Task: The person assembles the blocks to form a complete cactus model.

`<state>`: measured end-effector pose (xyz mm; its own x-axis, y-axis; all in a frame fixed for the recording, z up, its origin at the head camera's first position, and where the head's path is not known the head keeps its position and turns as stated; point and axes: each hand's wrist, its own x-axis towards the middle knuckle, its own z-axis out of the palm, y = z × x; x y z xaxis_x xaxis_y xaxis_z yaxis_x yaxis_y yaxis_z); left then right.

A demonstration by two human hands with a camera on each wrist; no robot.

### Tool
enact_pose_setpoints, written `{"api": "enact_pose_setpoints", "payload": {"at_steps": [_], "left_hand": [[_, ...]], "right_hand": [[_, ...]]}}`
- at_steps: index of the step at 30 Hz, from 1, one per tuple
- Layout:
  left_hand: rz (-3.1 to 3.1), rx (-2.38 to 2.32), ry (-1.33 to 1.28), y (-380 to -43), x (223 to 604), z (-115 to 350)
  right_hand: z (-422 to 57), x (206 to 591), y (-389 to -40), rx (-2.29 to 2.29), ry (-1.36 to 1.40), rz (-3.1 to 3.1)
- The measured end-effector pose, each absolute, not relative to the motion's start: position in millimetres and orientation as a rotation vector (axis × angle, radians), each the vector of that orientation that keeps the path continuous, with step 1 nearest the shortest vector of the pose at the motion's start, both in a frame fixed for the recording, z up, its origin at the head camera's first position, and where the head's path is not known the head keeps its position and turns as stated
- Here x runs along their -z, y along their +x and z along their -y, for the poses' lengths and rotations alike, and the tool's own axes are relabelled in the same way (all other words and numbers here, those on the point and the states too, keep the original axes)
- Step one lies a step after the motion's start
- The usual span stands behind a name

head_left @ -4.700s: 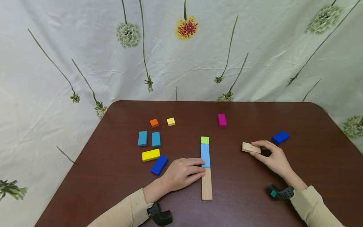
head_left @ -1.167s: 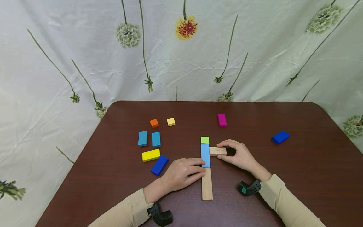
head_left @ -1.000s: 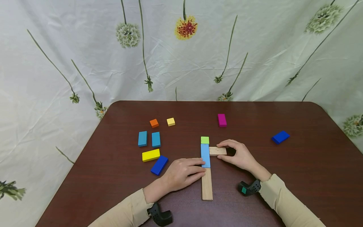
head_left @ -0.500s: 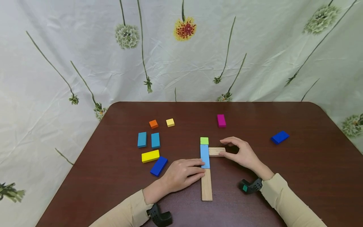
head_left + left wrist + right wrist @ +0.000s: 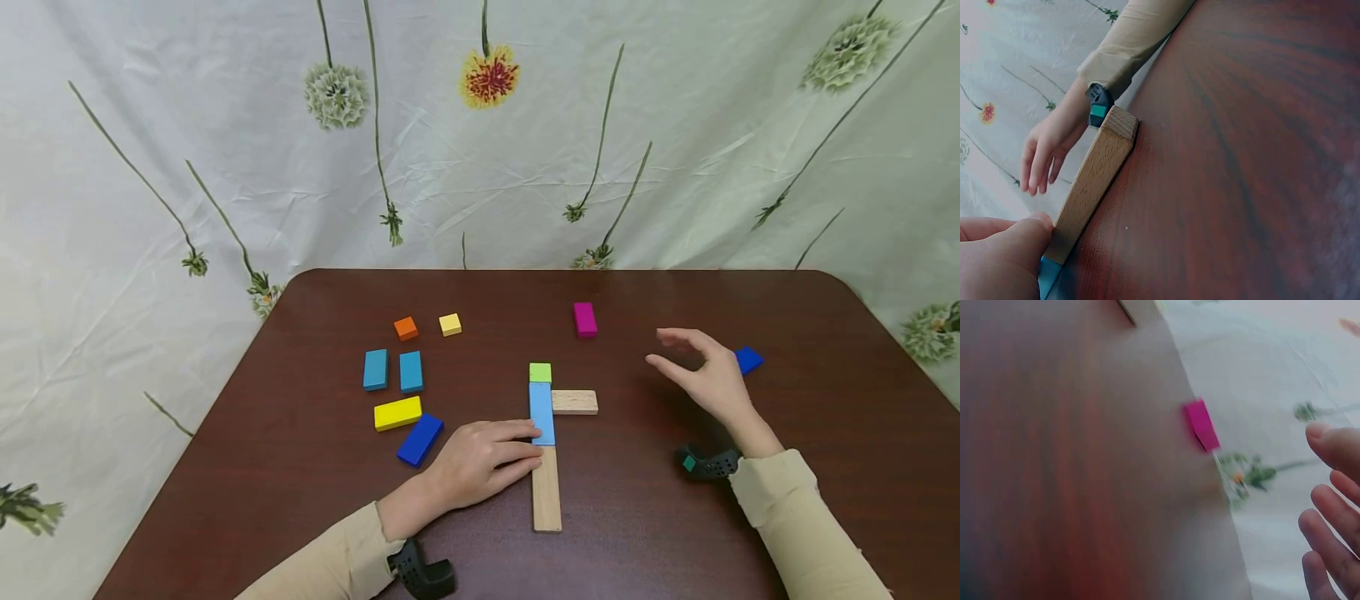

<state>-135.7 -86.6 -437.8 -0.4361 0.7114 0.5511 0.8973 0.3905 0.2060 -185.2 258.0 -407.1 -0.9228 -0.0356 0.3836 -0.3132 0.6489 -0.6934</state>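
My left hand rests its extended fingers against the left side of a row of blocks. A light blue block in the row touches a green cube behind it and a long plain wooden block in front. In the left wrist view, the thumb touches the wooden block near its blue neighbour. Jutting right from the light blue block is a short plain wooden block. My right hand, holding nothing, hovers with thumb and fingers apart. It partly covers a dark blue block.
Left on the brown table lie an orange cube, a pale yellow cube, two teal blocks, a yellow block and another dark blue block. A magenta block lies toward the back.
My right hand brought the short wooden block from the right to the light blue block's side, let go, and moved back right. The left hand stayed in place.
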Motion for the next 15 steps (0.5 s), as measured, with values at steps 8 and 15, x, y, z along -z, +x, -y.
{"api": "enact_pose_setpoints", "payload": {"at_steps": [8, 15], "left_hand": [[2.309, 0.696, -1.384, -134.6, 436.6, 86.3], [2.321, 0.688, -1.375, -134.1, 436.2, 86.4]], "right_hand": [[-289.8, 396.5, -181.1, -1.154, 0.026, 2.546], [-318.8, 394.2, -177.7, -1.15, -0.166, 2.544]]}}
